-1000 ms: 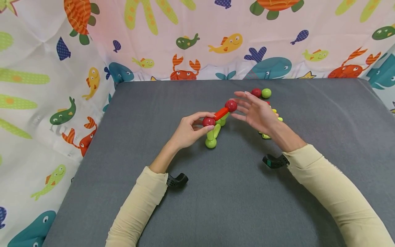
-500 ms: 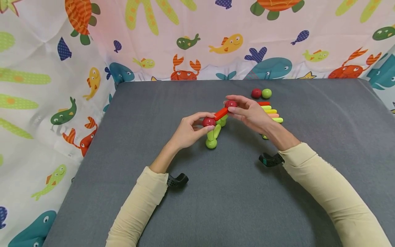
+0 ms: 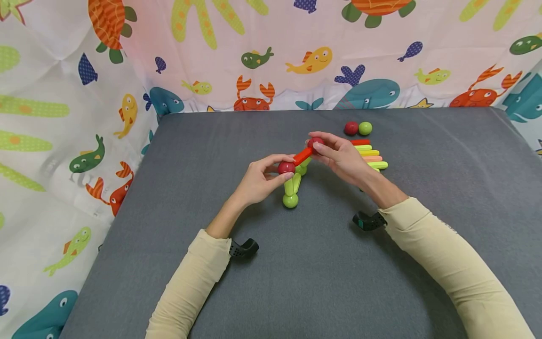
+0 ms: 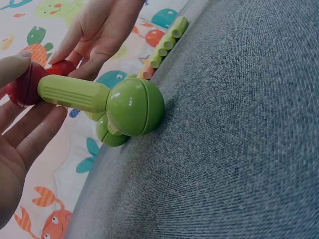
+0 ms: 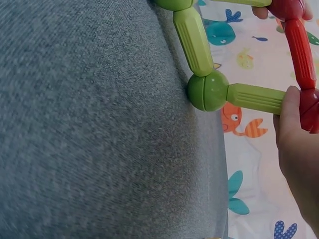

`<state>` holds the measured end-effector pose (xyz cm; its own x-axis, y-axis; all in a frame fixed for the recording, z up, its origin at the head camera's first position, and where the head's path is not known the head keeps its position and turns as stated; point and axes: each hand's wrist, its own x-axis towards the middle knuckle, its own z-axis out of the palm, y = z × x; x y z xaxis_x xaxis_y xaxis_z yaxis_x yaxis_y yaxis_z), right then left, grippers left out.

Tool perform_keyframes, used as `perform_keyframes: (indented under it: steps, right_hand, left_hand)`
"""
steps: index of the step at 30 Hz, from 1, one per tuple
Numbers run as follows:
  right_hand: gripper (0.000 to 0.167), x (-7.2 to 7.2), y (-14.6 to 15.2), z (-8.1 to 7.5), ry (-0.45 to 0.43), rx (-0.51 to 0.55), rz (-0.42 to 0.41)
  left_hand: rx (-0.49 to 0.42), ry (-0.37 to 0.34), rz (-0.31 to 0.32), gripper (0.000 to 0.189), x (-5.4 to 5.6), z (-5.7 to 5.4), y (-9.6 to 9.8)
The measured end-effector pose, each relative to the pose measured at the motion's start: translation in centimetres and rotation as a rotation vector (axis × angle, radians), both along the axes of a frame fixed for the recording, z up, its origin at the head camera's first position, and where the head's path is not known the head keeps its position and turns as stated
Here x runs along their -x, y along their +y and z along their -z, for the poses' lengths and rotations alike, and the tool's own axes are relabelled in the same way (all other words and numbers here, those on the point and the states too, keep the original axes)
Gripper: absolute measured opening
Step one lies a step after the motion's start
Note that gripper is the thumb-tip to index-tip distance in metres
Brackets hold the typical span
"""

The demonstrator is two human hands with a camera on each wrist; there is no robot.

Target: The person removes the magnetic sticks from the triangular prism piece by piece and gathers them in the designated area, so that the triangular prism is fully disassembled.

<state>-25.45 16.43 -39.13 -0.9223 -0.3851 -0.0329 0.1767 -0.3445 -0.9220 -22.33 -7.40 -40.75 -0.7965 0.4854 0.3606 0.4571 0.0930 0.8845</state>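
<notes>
A four-sided frame of ball-and-rod building pieces stands on the grey cloth on two green balls point(image 3: 290, 201). Green rods point(image 5: 256, 98) rise from these to two red balls at the top, with a red rod point(image 3: 302, 156) between them. Another green rod point(image 5: 193, 42) joins the green balls low down. My left hand point(image 3: 258, 181) pinches the near red ball point(image 3: 286, 168) between thumb and fingers. At the far top corner, my right hand point(image 3: 345, 157) grips the other red ball point(image 3: 315, 142), partly covering it.
Beyond the right hand lie several coloured rods point(image 3: 368, 153) in a row, partly hidden by that hand. Behind them sit a loose red ball point(image 3: 351, 128) and a loose green ball point(image 3: 365, 128). A sea-animal curtain point(image 3: 288, 89) hangs along the table's back and left.
My right hand has come in from the right, its spread fingers closing round the far red ball. The frame has since shifted very slightly; my left hand keeps its hold.
</notes>
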Motion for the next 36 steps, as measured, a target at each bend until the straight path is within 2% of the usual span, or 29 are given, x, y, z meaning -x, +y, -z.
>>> perform_keyframes:
  steps: [7,14,18,24,34,36]
  right_hand:
    - [0.039,-0.1,-0.1,0.2,-0.001,0.058,0.011]
    - [0.053,-0.2,-0.5,-0.2,-0.041,0.106,0.013]
    - [0.056,-0.4,-0.7,-0.2,-0.064,0.108,0.032]
    - [0.056,-0.9,-0.7,-0.3,-0.075,0.142,0.017]
    - [0.056,-1.0,-0.8,-0.4,-0.162,0.199,0.041]
    - [0.057,-0.9,-0.7,-0.5,-0.187,0.239,0.062]
  left_hand:
    - [0.0,-0.011,-0.002,0.033,-0.1,-0.1,0.0]
    - [0.008,-0.009,-0.012,0.032,-0.1,-0.1,0.0]
    - [0.013,-0.001,-0.011,0.032,0.0,0.1,0.0]
    - [0.008,0.012,-0.008,0.031,0.0,0.1,0.1]
    - [-0.005,0.016,0.001,0.031,0.0,0.1,0.1]
    - [-0.01,0.022,0.005,0.031,0.0,0.1,0.1]
